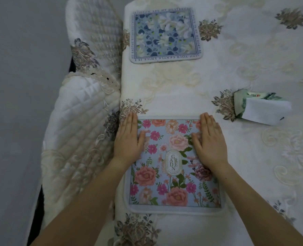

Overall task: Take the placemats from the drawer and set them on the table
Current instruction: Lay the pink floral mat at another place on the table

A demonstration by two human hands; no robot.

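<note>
A pale blue placemat with pink and peach flowers (173, 174) lies flat near the table's front edge. My left hand (128, 137) rests palm down on its left edge, fingers straight and together. My right hand (209, 139) lies palm down on its upper right part. Neither hand grips anything. A second placemat (165, 34), blue with white flowers and a lettered border, lies flat further back on the table (253, 59), apart from both hands.
The table wears a cream embroidered cloth with grey-brown flower patches. A tissue pack (259, 107) with a white sheet sticking out lies to the right. A chair with a quilted white cover (79, 118) stands against the table's left edge. Grey floor on the left.
</note>
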